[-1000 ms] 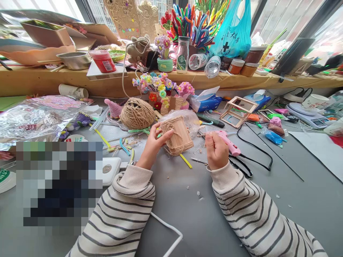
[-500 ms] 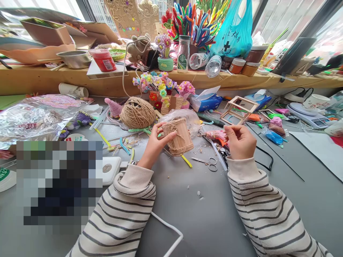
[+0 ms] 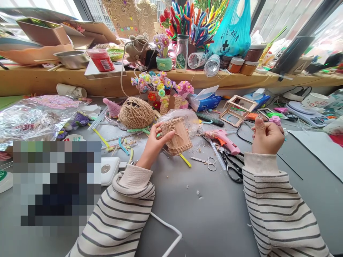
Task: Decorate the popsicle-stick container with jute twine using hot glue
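My left hand grips a small popsicle-stick piece by its left side, thumb in front. Jute twine wraps its top and bottom edges, and a twine bow decorates its face. Off to the right, above the table, my right hand is closed in a pinch; whatever is between the fingertips is too small to make out. A pink glue gun lies between the hands, with black-handled scissors just in front. Small silver scissors rest nearer the middle. Behind my left hand sits a ball of twine.
A wooden stick frame, a blue tissue pack and pipe-cleaner flowers stand toward the back. At right are a kitchen scale and white paper. A white cable crosses the near table.
My right hand has moved right, away from the popsicle-stick piece, still pinched, uncovering the glue gun and black-handled scissors. My left hand keeps the piece in nearly the same place.
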The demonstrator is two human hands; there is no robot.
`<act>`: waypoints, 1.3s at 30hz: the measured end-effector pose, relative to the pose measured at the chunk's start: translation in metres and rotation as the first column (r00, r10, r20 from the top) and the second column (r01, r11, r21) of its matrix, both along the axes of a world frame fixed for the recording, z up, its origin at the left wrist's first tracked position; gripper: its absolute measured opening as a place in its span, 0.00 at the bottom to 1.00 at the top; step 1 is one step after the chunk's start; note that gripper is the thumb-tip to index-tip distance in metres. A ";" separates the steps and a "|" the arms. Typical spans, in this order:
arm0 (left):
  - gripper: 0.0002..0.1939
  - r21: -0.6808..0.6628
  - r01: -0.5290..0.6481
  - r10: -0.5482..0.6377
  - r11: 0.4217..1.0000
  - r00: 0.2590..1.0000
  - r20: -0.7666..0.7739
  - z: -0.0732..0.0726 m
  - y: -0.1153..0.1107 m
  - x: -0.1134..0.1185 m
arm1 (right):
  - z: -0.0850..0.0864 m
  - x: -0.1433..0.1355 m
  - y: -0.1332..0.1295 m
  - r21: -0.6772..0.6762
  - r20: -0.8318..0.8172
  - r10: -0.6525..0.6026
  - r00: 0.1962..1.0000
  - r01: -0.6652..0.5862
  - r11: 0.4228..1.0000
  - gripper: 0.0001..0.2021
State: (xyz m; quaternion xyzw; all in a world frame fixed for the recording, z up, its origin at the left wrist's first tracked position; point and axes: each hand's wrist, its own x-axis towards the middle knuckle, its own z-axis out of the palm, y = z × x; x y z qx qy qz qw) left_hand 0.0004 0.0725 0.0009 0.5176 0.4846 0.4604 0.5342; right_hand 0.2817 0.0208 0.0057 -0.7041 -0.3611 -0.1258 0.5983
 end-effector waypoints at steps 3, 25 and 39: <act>0.31 0.003 0.004 -0.004 1.000 1.000 -0.002 -0.001 0.001 0.000 | -0.001 0.002 0.003 0.053 -0.126 0.057 0.990 -0.051 0.997 0.15; 0.31 0.019 0.018 -0.018 1.000 1.000 0.003 -0.002 0.001 0.000 | 0.013 -0.111 0.016 -0.451 0.546 0.703 0.456 -0.547 0.705 0.05; 0.34 0.096 0.023 -0.019 0.995 0.999 -0.039 -0.006 0.000 0.003 | 0.024 -0.122 0.021 -0.537 0.439 0.805 0.398 -0.602 0.591 0.03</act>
